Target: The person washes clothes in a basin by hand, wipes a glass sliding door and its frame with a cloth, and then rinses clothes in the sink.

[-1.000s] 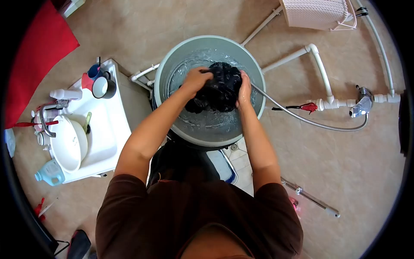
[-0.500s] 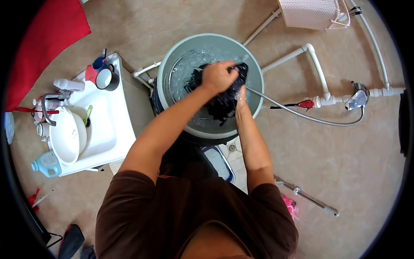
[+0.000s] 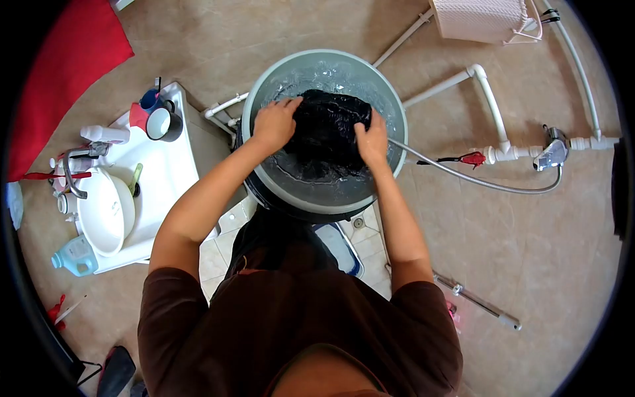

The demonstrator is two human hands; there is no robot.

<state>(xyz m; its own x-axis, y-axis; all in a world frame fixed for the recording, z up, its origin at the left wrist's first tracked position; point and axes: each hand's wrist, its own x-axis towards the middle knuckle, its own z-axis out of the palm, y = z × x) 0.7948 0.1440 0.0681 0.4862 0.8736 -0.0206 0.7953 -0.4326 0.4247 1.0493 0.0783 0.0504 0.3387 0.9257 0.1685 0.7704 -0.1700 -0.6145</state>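
Note:
A round grey tub (image 3: 266, 173) holds water, and a wet black cloth (image 3: 329, 132) lies bunched in its middle. At the cloth's left edge is my left hand (image 3: 276, 123), its fingertips closed on the fabric. My right hand (image 3: 372, 140) grips the cloth's right side, thumb on top and fingers along the outer side. Over the tub's right rim runs a metal shower hose (image 3: 476, 181); its end is hidden in the tub.
To the left stands a white sink (image 3: 159, 198) with a white basin (image 3: 106, 212), mugs (image 3: 164, 124) and bottles. White pipes (image 3: 486, 99) run along the right wall. A pink basket (image 3: 483, 20) hangs at the upper right; a red cloth (image 3: 66, 73) hangs upper left.
My left hand has moved left from over the cloth to its left edge. My right hand has come up onto the right side. The cloth is now spread into a wider, rounder bundle.

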